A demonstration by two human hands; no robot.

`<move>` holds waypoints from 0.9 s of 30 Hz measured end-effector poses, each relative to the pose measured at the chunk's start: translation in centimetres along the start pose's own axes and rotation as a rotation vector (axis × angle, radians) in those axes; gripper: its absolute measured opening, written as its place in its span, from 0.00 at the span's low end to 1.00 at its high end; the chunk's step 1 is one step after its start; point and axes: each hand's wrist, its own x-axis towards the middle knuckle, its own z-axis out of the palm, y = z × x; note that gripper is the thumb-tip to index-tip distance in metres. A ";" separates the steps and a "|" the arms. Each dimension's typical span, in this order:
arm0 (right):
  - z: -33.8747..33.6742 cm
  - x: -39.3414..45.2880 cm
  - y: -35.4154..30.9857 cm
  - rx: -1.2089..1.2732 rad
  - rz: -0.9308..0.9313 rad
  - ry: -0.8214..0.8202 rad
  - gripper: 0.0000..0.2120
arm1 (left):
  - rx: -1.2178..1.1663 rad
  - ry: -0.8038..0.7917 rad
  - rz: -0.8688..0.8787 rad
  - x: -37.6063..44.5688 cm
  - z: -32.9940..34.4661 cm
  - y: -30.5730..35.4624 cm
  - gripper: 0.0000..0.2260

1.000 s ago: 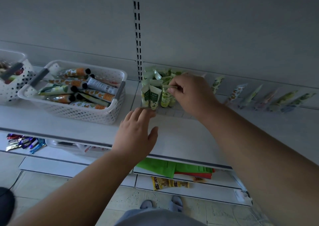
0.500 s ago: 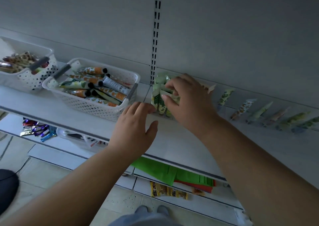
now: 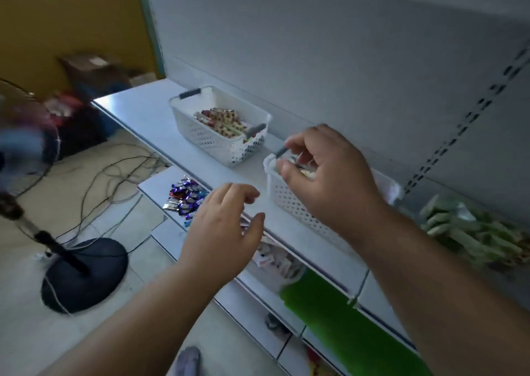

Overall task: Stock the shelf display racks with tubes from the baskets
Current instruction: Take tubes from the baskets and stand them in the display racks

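Note:
Two white perforated baskets stand on the white shelf [image 3: 160, 120]. The far basket [image 3: 218, 143] holds several red and cream tubes [image 3: 223, 120]. My right hand [image 3: 329, 175] hovers over the near basket [image 3: 289, 200], fingers curved and apart, with light tubes showing in the gap below them. It covers most of that basket's contents. My left hand [image 3: 223, 226] floats open at the shelf's front edge, holding nothing. A blurred rack of green tubes [image 3: 470, 232] stands at the right on the same shelf.
The lower shelf carries purple wrapped sweets [image 3: 185, 197], small white packs and green packs [image 3: 338, 315]. A fan's dark round base [image 3: 83, 275] and loose cables lie on the floor at the left. A cardboard box [image 3: 91, 68] sits by the yellow wall.
The view has swung left. My right hand left the green tubes in the rack and moved left over the near basket. My left hand stays open by the shelf edge.

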 end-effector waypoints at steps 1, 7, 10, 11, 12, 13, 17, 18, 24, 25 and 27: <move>1.9 1.6 -0.8 0.008 0.002 -0.008 0.09 | 0.010 0.001 -0.016 0.9 -1.2 -2.1 0.11; 10.6 10.6 -4.1 -0.030 0.094 -0.050 0.08 | 0.068 -0.027 -0.028 7.4 -8.2 -11.3 0.12; 12.4 13.6 -3.7 -0.070 0.173 -0.077 0.07 | 0.045 -0.067 -0.016 9.8 -9.6 -13.6 0.12; 12.9 14.5 -3.2 -0.089 0.191 -0.095 0.07 | 0.030 -0.071 -0.010 10.6 -9.6 -14.3 0.12; 13.4 15.3 -2.6 -0.108 0.205 -0.114 0.07 | 0.019 -0.076 -0.008 11.4 -9.5 -15.0 0.12; 13.8 16.2 -2.0 -0.123 0.218 -0.135 0.07 | 0.014 -0.083 -0.012 12.3 -9.2 -15.6 0.12; 16.6 19.7 0.7 -0.161 0.253 -0.260 0.08 | 0.003 -0.076 -0.004 15.7 -8.1 -17.8 0.12; 17.4 20.6 1.3 -0.164 0.272 -0.312 0.08 | 0.010 -0.076 -0.001 16.5 -8.0 -18.1 0.12; 21.7 23.5 4.0 -0.162 0.405 -0.658 0.06 | 0.014 -0.112 0.026 21.3 -8.2 -20.6 0.11; 22.1 23.9 4.5 -0.187 0.420 -0.669 0.06 | 0.003 -0.119 0.039 22.2 -8.1 -21.0 0.11; 22.3 24.6 5.5 -0.267 0.451 -0.669 0.05 | -0.025 -0.143 0.078 24.0 -7.6 -21.9 0.11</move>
